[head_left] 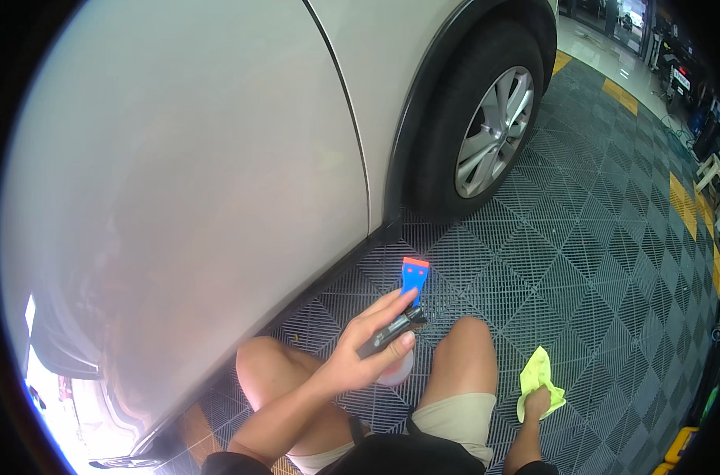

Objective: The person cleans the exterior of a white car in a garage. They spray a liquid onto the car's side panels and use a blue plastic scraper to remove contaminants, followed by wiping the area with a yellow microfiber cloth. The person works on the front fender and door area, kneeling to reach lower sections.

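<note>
In front of my knees, my left hand (364, 340) is closed around two things. One is a small blue scraper (412, 279) with an orange blade, pointing away from me. The other is a dark grey, bar-shaped tool (388, 334) lying across the palm; its kind is unclear. Out to the right, beside my right knee, my right hand (537, 402) grips a bright yellow-green cloth (537, 367) that hangs bunched around the fingers. A pale round thing (396, 372) shows between my legs, partly covered by my left hand.
A light silver car's door panel (186, 198) fills the left side, with its dark sill (320, 283) near my left knee. Ahead stands a wheel (496, 131) with a black tyre. Grey grid tiles (582, 261) cover the floor. A small stool (710, 172) stands far right; yellow cases (680, 445) lie lower right.
</note>
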`<move>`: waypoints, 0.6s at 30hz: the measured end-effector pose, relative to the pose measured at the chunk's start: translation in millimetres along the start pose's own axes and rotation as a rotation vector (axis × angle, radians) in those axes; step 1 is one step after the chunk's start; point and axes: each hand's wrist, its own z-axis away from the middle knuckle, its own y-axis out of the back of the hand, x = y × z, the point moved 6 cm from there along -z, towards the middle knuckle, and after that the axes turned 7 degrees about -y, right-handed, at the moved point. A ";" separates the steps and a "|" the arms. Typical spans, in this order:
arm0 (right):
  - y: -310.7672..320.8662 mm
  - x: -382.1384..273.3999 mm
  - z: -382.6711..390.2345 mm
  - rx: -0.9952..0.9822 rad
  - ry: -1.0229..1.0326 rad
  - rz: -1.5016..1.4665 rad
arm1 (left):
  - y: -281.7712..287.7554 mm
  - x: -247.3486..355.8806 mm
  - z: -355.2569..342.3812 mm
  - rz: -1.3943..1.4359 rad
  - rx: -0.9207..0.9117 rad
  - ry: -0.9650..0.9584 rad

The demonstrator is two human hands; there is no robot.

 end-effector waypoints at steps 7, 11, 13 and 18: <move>135.3 -133.6 -21.0 0.030 0.461 -0.968 | 17.9 33.2 -2.7 -0.048 0.025 -0.062; 255.5 -261.2 45.5 -0.015 0.743 -1.194 | 31.1 46.9 5.8 -0.020 0.092 -0.109; 332.9 -313.3 106.7 -0.143 0.907 -1.395 | 39.4 52.7 12.4 0.035 0.103 -0.104; 475.0 -417.8 235.6 0.373 1.387 -1.681 | 61.0 68.9 38.1 0.062 0.175 -0.139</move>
